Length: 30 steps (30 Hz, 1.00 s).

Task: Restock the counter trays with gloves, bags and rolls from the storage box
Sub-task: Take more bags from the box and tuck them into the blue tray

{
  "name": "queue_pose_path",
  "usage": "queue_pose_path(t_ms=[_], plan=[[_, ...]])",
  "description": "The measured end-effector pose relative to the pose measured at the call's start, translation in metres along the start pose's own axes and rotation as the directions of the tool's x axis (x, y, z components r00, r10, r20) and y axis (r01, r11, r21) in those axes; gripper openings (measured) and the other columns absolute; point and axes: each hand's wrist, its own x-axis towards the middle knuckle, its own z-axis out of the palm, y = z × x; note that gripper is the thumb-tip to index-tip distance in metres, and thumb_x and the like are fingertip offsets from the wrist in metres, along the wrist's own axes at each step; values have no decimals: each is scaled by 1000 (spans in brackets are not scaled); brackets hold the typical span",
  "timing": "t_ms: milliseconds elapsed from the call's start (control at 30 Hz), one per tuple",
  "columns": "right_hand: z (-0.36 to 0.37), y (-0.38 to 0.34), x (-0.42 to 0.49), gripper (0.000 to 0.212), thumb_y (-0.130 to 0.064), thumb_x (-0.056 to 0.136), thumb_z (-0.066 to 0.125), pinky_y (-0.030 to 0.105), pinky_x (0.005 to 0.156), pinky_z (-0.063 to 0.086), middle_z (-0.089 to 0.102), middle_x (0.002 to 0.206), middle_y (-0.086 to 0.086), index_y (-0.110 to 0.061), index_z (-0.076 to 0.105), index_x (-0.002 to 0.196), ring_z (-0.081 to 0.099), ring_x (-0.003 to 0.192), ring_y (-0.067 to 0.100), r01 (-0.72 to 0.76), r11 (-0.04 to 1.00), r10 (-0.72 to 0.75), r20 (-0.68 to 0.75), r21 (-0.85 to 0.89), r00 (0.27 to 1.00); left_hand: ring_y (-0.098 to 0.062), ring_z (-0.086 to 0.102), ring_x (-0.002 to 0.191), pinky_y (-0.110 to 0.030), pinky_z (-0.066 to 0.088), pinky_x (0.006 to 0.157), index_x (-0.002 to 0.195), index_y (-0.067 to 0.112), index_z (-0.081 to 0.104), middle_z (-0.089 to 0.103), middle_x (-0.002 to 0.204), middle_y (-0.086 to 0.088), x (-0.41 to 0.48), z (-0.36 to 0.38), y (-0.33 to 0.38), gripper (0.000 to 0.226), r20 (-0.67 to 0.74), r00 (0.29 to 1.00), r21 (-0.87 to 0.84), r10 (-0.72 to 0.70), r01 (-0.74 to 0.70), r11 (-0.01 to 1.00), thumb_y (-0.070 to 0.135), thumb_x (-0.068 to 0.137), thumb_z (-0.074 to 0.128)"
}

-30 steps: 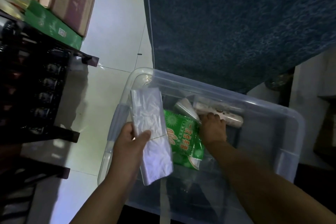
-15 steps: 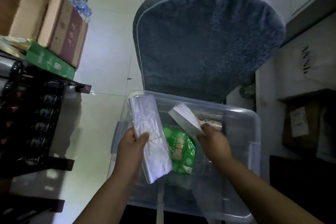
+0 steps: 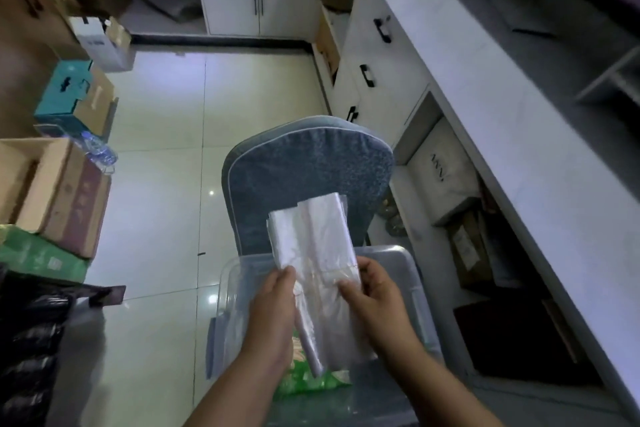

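While both hands are raised over the clear storage box, they hold a bundle of clear plastic bags between them. The left hand has its fingers curled round the bundle's left edge. The right hand has thumb and fingers closed on the right edge, so both hands grip the same bundle. The bags look like two flat packs overlapping. They tilt slightly, the upper end showing against the chair cushion and the lower end hanging into the box. A green packet lies in the box, under the left wrist and the bags. The chair stands just beyond the box on the pale tiled floor. The white bench runs along the right side. Cardboard boxes are stacked at the left.
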Motion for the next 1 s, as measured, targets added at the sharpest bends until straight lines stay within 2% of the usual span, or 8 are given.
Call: queue_pose_path(t_ms=[167, 300, 400, 500, 667, 767, 867, 1000], plan=[[-30, -15, -18, 25, -10, 76, 69, 10, 68, 46, 71, 85, -15, -27, 63, 93, 64, 80, 2, 82, 941, -175, -264, -328, 949, -27, 66, 92, -45, 51, 86, 91, 26, 66, 71, 95, -3, -10, 18, 3, 19, 77, 997, 40, -23, 20, 999, 33, 92, 48], [-36, -27, -43, 36, -12, 67, 75, 18, 63, 42, 68, 93, -3, -23, 66, 100, 61, 81, 16, 86, 618, -419, -234, -781, 878, -26, 64, 82, -35, 50, 71, 90, 18, 62, 69, 96, -14, -29, 54, 1, 20, 189, 981, -1, -53, 54, 999, 25, 96, 44], [-41, -31, -62, 32, -22, 65, 79, 28, 57, 49, 68, 88, 1, -21, 68, 95, 64, 75, 24, 52, 459, -471, -193, -887, 861, -26, 69, 91, -35, 53, 73, 106, 18, 63, 72, 101, -12, -48, 80, -3, 35, 325, 940, -52, -103, 126, 991, 42, 95, 40], [-56, -31, -83, 25, -34, 80, 67, 24, 61, 45, 64, 99, -2, -27, 66, 103, 61, 87, 20, 16, 504, -443, -242, -864, 863, -23, 71, 91, -35, 53, 74, 111, 16, 62, 74, 99, -11, -65, 101, -7, 54, 439, 893, -34, -103, 131, 991, 59, 82, 46], [-104, -26, -122, 34, -45, 89, 49, 24, 81, 49, 55, 119, -10, -35, 58, 120, 49, 106, 4, -12, 604, -321, -257, -797, 911, -23, 72, 81, -36, 55, 69, 107, 17, 62, 75, 90, -8, -96, 132, -17, 27, 481, 871, 95, -98, 59, 994, 29, 83, 65], [-143, -19, -154, 38, -33, 86, 61, 23, 92, 45, 50, 121, -16, -36, 54, 124, 43, 108, -4, -133, 712, -290, -462, -689, 838, -24, 71, 81, -33, 55, 58, 107, 25, 60, 72, 95, -8, -123, 148, -28, 24, 491, 860, 132, -136, 81, 988, 36, 86, 60], [-173, -17, -186, 57, -33, 82, 67, 17, 82, 48, 52, 121, -16, -35, 41, 133, 51, 102, -3, -257, 914, 25, -589, -313, 808, -27, 72, 75, -37, 57, 55, 101, 27, 58, 70, 95, -11, -160, 167, -40, 19, 536, 830, 142, -156, 93, 985, 39, 88, 56], [-209, -12, -241, 59, -42, 67, 76, 31, 83, 57, 65, 111, -2, -26, 52, 119, 67, 94, 13, -285, 958, 273, -391, 28, 879, -35, 69, 85, -54, 56, 79, 95, 23, 59, 69, 98, -18, -219, 195, -60, 27, 614, 767, 183, -189, 96, 979, 47, 90, 49]])
